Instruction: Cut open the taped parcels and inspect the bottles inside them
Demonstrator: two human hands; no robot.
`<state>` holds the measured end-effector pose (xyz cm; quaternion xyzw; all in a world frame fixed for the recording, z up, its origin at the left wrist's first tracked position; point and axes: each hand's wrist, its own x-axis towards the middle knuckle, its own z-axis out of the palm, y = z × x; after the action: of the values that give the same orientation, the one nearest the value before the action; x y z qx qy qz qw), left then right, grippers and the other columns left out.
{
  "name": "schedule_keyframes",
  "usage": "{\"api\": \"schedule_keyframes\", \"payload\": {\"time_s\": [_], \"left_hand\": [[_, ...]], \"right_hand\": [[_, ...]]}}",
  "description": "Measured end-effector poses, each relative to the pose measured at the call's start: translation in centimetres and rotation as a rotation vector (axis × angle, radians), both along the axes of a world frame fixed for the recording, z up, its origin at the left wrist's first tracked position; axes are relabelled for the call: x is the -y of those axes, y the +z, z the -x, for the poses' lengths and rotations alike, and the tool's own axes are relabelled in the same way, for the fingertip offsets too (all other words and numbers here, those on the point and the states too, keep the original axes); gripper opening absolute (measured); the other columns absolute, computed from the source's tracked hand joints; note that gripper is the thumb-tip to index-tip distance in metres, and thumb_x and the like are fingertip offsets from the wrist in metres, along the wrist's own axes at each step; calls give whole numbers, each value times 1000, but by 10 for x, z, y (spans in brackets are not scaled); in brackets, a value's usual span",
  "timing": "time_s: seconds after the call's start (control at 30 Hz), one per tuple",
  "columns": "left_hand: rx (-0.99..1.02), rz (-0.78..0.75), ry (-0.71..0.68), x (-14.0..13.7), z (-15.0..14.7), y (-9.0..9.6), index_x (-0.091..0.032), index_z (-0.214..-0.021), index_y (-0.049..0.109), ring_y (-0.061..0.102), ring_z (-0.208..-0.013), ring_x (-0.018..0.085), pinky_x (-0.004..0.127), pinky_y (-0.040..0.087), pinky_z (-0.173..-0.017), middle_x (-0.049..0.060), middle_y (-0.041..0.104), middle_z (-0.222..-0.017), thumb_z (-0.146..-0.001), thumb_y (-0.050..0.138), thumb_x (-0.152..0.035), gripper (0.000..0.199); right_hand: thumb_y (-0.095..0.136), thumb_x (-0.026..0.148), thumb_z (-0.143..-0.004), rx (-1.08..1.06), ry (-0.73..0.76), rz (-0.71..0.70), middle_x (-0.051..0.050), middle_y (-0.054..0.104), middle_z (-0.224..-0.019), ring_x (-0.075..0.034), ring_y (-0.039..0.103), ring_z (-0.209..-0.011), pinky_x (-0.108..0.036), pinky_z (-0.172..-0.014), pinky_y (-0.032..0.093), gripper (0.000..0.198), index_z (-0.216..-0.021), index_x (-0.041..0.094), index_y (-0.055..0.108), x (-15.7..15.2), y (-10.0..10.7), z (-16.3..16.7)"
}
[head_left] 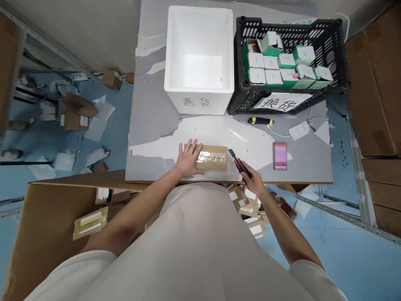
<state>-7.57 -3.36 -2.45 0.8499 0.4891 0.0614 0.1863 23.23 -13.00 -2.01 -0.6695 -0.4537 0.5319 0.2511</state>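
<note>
A small brown cardboard box [216,158], sealed with shiny tape, lies flat near the table's front edge. My left hand [189,159] rests on its left end, fingers spread and palm down. In my right hand [253,180] is a black and red utility knife [240,164], its fingers wrapped around the handle. The dark blade points up and left, close to the box's right end. Whether the blade touches the cardboard I cannot tell.
Behind the box stand a white foam bin [200,102] and a black crate [238,98] holding green-and-white boxes [272,62]. A yellow-black tool handle [261,121] and a phone [280,156] lie to the right. A large carton [46,221] with parcels is at lower left.
</note>
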Motion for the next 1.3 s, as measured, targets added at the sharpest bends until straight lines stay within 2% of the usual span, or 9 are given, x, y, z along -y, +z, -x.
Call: {"api": "schedule_keyframes", "payload": {"time_s": [0.23,0.47,0.57,0.73,0.87,0.97,1.07,1.2,1.3], "left_hand": [[27,55,12,-7,-1,-11,-16,-143,30,26,-134,45,62,20,-108,21,35,-144,-47,78,-63,117],[109,20,4,-9,2,-14,-14,-138,37,36,-124,39,52,28,-108,18,43,-131,-49,75,-62,109],[133,3,8,-8,2,-16,-14,-138,37,36,-123,39,52,29,-107,18,43,-130,-49,74,-63,107],[152,1,21,-8,4,-15,-15,-137,38,36,-122,39,54,30,-106,18,43,-129,-49,75,-60,106],[149,-8,76,-8,-3,-15,-16,-137,38,36,-122,40,54,30,-106,19,43,-129,-49,76,-61,107],[133,-16,398,-5,-15,-17,-15,-141,32,34,-123,42,57,33,-101,22,39,-132,-55,73,-63,106],[122,49,635,3,-19,-18,-13,-144,25,37,-120,42,58,38,-93,24,40,-131,-71,62,-63,95],[220,173,530,26,-8,-19,-15,-144,29,52,-106,31,49,45,-90,17,51,-115,-89,44,-44,64],[331,230,478,46,0,-21,-16,-145,30,58,-86,21,38,51,-81,11,55,-101,-91,43,-38,60]], "right_hand": [[57,50,-81,-187,-62,88,-4,67,-88,-9,44,-51,-24,-43,41,66,-140,22,44,6,-4,5],[57,44,-80,-126,116,37,-2,65,-80,-9,43,-49,-26,-46,44,58,-134,22,53,2,-13,-15],[55,42,-82,-111,178,34,0,61,-71,-10,43,-47,-26,-45,43,59,-137,20,49,10,-10,-17],[55,43,-83,-139,274,83,-2,63,-72,-12,48,-49,-26,-43,43,57,-135,22,51,33,-6,-9],[56,47,-82,-131,130,134,-3,67,-82,-11,49,-48,-28,-44,47,59,-136,22,49,46,-1,-23],[58,49,-81,-79,-112,55,-5,68,-91,-12,54,-51,-29,-46,49,73,-145,23,34,38,6,-28],[55,52,-83,-137,-234,-6,-8,66,-103,-15,63,-65,-30,-53,53,75,-146,24,25,10,9,-1],[53,47,-88,-194,-120,26,-9,62,-113,-21,63,-92,-38,-71,56,52,-131,19,46,-38,3,62],[57,37,-89,-206,-72,33,-9,58,-119,-21,59,-102,-42,-84,53,38,-121,16,54,-57,-1,88]]}}
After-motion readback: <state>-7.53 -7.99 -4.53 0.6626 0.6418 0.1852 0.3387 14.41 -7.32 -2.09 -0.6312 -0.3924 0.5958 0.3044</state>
